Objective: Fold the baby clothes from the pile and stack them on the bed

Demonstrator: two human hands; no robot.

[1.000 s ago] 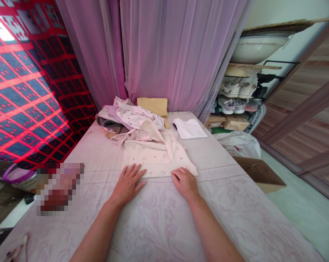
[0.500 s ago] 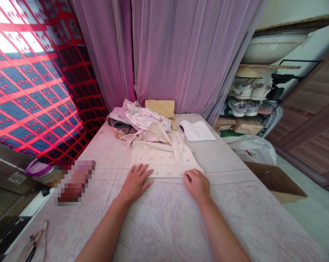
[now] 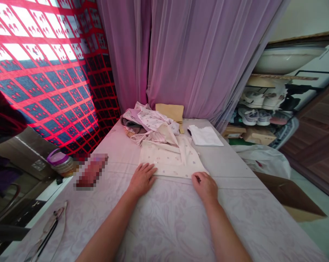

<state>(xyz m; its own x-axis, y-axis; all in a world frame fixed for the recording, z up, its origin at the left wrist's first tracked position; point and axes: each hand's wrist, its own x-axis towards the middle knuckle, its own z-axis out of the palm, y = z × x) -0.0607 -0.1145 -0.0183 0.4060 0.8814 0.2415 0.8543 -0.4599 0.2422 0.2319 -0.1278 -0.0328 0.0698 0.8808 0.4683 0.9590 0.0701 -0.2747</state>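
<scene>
A cream garment (image 3: 167, 158) with small scattered prints lies spread on the covered table; its exact kind is unclear. My left hand (image 3: 143, 178) rests flat at its near left corner, fingers stretched out. At the near right corner my right hand (image 3: 205, 185) is curled, with thumb and fingers closed on the hem. The far part of the garment meets a heap of crumpled clothes (image 3: 150, 118), some printed and some striped. To the right of the heap sits a folded white cloth (image 3: 206, 136), apart from both hands.
A folded tan cloth (image 3: 169, 111) lies behind the heap, near the purple curtain (image 3: 194, 54). Eyeglasses (image 3: 48, 227) and a blurred-out reddish item (image 3: 91, 172) lie at left. Past the right edge stand an open cardboard box (image 3: 292, 194) and a shoe rack (image 3: 284, 87).
The whole view has shifted, so everything sits farther right in the picture. My left hand's fingers are closer together; both hands stay at the garment's near edge.
</scene>
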